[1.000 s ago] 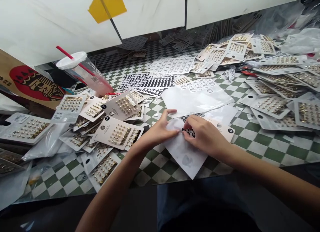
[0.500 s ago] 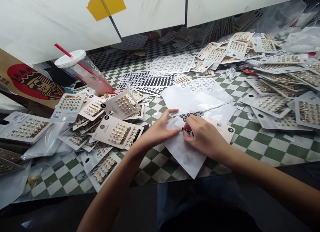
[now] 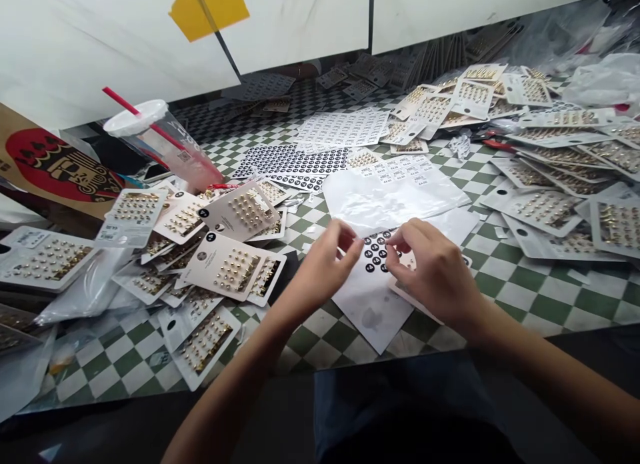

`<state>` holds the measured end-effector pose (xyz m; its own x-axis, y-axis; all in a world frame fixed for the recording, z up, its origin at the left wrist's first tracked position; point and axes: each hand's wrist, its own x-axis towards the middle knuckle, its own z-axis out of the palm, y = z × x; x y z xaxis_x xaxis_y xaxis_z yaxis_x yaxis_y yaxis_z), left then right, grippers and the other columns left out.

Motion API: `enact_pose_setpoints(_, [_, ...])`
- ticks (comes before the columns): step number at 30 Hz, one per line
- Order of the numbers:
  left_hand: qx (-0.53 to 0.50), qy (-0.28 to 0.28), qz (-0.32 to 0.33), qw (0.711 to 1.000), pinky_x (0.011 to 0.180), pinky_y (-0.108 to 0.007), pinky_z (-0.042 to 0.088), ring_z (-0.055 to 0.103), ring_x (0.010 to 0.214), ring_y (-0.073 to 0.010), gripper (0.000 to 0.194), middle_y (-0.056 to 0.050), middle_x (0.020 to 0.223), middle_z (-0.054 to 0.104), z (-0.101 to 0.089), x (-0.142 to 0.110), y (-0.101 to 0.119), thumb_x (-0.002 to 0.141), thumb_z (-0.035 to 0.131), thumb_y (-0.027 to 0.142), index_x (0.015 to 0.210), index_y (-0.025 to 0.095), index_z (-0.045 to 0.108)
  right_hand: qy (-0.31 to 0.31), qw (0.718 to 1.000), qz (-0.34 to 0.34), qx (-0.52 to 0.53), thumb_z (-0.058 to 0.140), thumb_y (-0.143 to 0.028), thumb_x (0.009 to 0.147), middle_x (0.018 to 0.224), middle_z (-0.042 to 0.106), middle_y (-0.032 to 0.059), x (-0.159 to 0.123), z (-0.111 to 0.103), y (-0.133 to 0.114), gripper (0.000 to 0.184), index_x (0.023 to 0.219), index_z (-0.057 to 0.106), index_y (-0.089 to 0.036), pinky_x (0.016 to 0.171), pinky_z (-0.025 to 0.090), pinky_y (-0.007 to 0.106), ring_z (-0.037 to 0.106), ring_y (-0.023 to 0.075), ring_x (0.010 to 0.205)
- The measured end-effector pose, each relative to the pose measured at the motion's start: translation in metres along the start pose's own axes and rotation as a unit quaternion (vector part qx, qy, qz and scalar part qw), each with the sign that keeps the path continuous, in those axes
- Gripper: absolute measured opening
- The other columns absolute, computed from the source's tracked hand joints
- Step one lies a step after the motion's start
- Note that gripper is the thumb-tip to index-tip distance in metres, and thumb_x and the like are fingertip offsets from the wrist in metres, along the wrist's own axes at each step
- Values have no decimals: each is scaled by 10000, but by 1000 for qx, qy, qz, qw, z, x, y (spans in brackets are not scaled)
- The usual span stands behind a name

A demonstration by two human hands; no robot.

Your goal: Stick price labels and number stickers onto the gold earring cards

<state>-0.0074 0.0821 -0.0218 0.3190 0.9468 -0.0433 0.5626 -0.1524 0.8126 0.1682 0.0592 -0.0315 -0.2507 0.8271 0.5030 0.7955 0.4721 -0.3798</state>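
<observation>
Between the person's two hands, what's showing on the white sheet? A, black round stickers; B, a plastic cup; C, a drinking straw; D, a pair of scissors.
A: rows of black round stickers show on the white sheet between the left hand and the right hand.

Black-dot sticker sheet (image 3: 375, 253) partly hidden under the right hand (image 3: 435, 271), price stickers (image 3: 395, 169) too small to read at upper centre, stud earring cards (image 3: 615, 227) cut off at right edge
</observation>
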Motion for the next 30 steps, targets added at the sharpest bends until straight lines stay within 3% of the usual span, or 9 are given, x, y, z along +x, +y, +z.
enact_pose_setpoints(3, [-134,-112,-3,985,739,-286,446,552,769,-146,267,-28,805,582,9,2,4,901,428,409,830,167,518,24,996,-52,-72,438,-138,860,672,559,75,-6,2,-7,172,719,520,-195,634,444,346,514,220,680])
enact_pose_setpoints(8, [-220,-79,-31,972,771,-271,461,582,818,-139,202,-30,864,604,12,3,1,847,547,353,899,158,551,1,998,-70,7,441,-153,883,789,602,87,-12,-5,-6,153,956,577,-161,713,464,365,539,231,773])
enact_pose_setpoints(10, [-198,-59,-33,978,774,-273,464,592,831,-143,169,-34,870,608,11,3,0,834,562,312,900,157,556,7,1000,-3,30,457,-191,890,857,597,94,-20,-15,4,205,1072,547,-157,746,473,367,555,232,823])
enact_pose_setpoints(14, [-142,-29,-9,989,769,-256,467,595,825,-134,118,-26,867,611,9,2,3,825,573,264,881,163,553,7,974,210,-78,460,-442,878,877,537,117,-55,-32,33,403,1169,482,-164,716,457,442,532,299,844])
enact_pose_setpoints(17, [-134,-24,6,991,768,-248,471,601,831,-132,93,-23,873,616,9,2,6,817,581,234,874,165,558,-18,952,277,-131,418,-578,848,972,514,152,-80,-28,44,578,1219,454,-136,813,425,511,495,356,958])
enact_pose_setpoints(20, [-140,-23,7,990,781,-248,473,605,843,-130,53,-25,875,619,10,2,7,820,568,207,839,160,554,-33,946,298,-122,455,-569,831,1057,491,150,-85,-16,42,532,1156,524,-155,884,395,520,451,362,1046])
enact_pose_setpoints(24, [-158,-18,15,987,791,-248,473,598,849,-120,34,-21,881,618,11,2,3,828,552,186,830,165,525,-33,944,327,-24,627,-471,739,1065,512,129,-68,-12,34,455,1082,549,-181,908,393,509,438,347,1069])
enact_pose_setpoints(26, [-171,-21,25,985,764,-237,474,590,805,-109,43,0,816,599,11,2,2,833,553,185,834,174,512,-20,935,342,90,654,-416,732,1037,550,107,-59,-14,31,409,1058,519,-209,865,441,468,484,308,1032])
enact_pose_setpoints(30, [-201,-25,54,978,752,-228,483,590,785,-105,50,7,778,589,9,0,4,833,577,193,867,177,544,18,868,329,372,626,-352,793,869,609,36,-46,-18,25,262,998,497,-251,682,517,333,593,196,799])
